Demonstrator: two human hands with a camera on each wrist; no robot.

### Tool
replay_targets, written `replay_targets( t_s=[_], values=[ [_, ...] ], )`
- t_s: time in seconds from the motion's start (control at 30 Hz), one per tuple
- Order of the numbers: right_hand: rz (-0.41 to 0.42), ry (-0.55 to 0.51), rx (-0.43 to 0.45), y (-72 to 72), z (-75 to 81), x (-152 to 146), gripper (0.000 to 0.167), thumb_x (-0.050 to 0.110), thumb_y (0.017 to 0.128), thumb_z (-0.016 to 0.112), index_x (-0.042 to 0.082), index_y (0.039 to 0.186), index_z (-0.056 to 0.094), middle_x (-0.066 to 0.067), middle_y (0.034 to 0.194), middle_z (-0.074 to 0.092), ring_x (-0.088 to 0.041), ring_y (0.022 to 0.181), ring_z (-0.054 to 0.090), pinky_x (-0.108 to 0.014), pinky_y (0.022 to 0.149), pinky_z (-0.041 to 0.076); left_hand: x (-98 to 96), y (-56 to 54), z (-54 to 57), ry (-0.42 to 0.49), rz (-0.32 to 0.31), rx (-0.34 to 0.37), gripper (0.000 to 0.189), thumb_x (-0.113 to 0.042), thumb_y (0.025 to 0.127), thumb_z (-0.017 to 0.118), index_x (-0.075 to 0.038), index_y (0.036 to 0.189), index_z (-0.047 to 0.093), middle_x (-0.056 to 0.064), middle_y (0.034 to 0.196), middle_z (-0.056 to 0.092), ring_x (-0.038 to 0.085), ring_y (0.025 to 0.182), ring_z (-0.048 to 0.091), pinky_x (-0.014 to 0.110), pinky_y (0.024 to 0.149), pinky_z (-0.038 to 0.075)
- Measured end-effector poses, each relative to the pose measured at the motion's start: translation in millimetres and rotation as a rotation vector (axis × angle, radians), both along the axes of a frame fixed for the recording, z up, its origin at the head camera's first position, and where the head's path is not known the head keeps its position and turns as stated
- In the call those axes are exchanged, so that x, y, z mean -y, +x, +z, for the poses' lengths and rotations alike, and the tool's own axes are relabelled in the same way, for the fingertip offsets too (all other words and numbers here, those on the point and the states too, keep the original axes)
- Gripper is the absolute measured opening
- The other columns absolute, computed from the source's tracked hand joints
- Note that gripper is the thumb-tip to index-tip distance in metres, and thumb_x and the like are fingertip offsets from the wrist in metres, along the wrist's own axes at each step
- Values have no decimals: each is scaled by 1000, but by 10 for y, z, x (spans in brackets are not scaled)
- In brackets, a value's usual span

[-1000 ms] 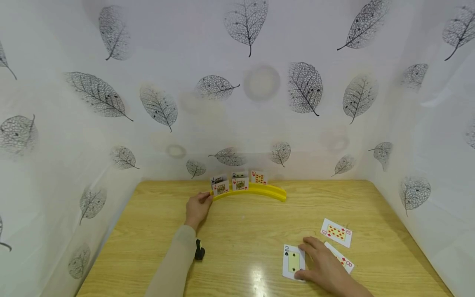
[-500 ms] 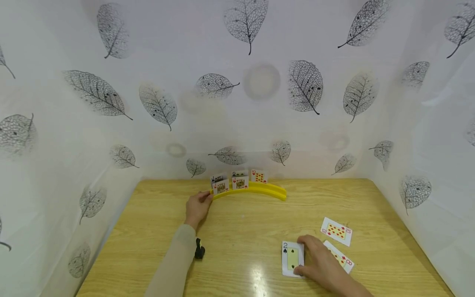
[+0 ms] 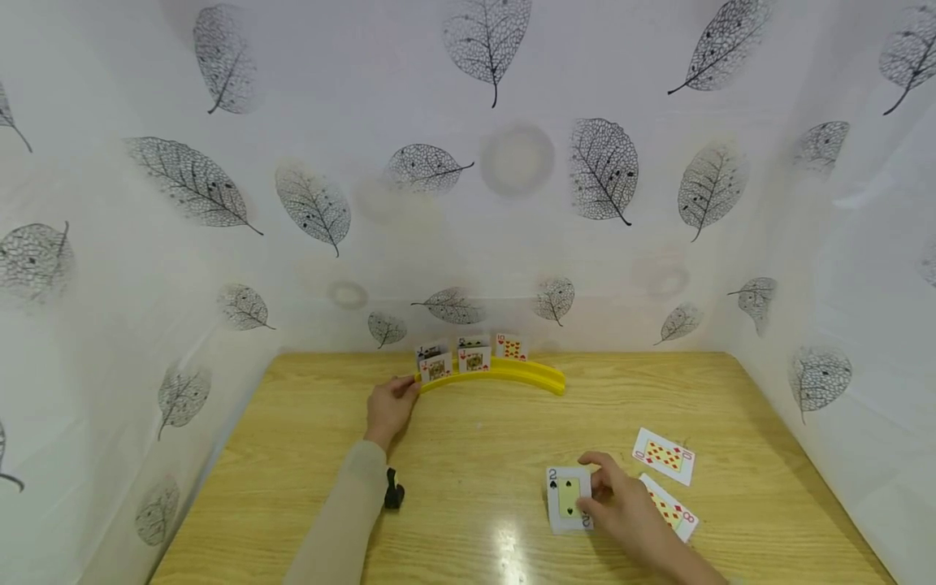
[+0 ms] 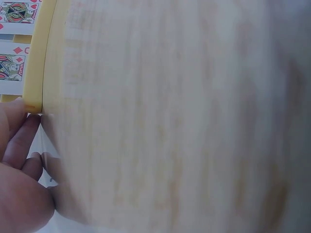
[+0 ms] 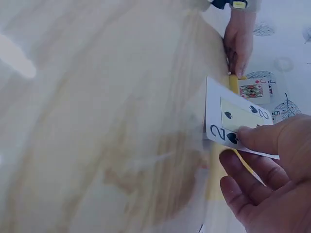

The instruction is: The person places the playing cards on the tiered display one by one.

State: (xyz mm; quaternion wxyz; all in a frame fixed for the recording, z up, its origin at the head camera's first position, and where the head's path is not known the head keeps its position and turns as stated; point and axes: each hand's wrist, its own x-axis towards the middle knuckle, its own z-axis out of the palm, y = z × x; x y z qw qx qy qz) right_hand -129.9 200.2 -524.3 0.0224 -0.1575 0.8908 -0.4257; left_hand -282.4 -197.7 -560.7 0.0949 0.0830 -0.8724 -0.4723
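1. At the left end of the yellow rack (image 3: 528, 374), your left hand (image 3: 389, 411) pinches the tip, presumably to steady it.
2. In front of the rack, toward its right end, your right hand (image 3: 629, 505) grips the two of spades (image 3: 568, 499), thumb on its face. The card tilts and appears raised off the table (image 3: 478, 459); the edge grip likely keeps its face readable.
3. In the rack, two red-suited face cards (image 3: 474, 361) stand before two black-suited cards (image 3: 431, 350), partly hiding them; a red ten (image 3: 512, 348) stands to their right. The groove probably keeps them upright.
4. In front of the rack, beyond its right end, the ten of diamonds (image 3: 664, 457) and eight of diamonds (image 3: 671, 509) lie flat. Your right hand is just beside the eight.
5. In front of the rack's left end, a black object (image 3: 393, 491) sits against your left forearm (image 3: 340, 504). Behind the rack, a leaf-printed sheet (image 3: 504, 252) limits reach.
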Motion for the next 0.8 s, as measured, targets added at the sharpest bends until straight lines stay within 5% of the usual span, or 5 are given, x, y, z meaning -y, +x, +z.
replay_targets(
  t_s=[0.27,0.53,0.8],
  values=[
    [-41,-79,144,-140,95,12,45,13,95,79,1,134,61,1,98,78,-5,87,74,-20,77,62,-9,-6,11,-12,2,-9,29,-21,101,73,-5,124,77,20,133,72,44,143,54,58,122,42],
    [-143,-78,102,-284,147,97,32,6,92,80,-4,119,67,-3,92,75,-12,88,76,-23,79,65,-17,15,21,-15,5,-12,28,-19,102,72,-3,123,77,21,133,72,45,142,54,58,122,43],
    [-159,-59,39,-439,193,157,16,6,95,77,4,111,72,-4,94,77,-13,90,76,-22,77,64,-24,15,33,-17,15,-20,27,-19,101,72,-3,123,78,21,132,72,45,142,55,58,122,42]
  ],
)
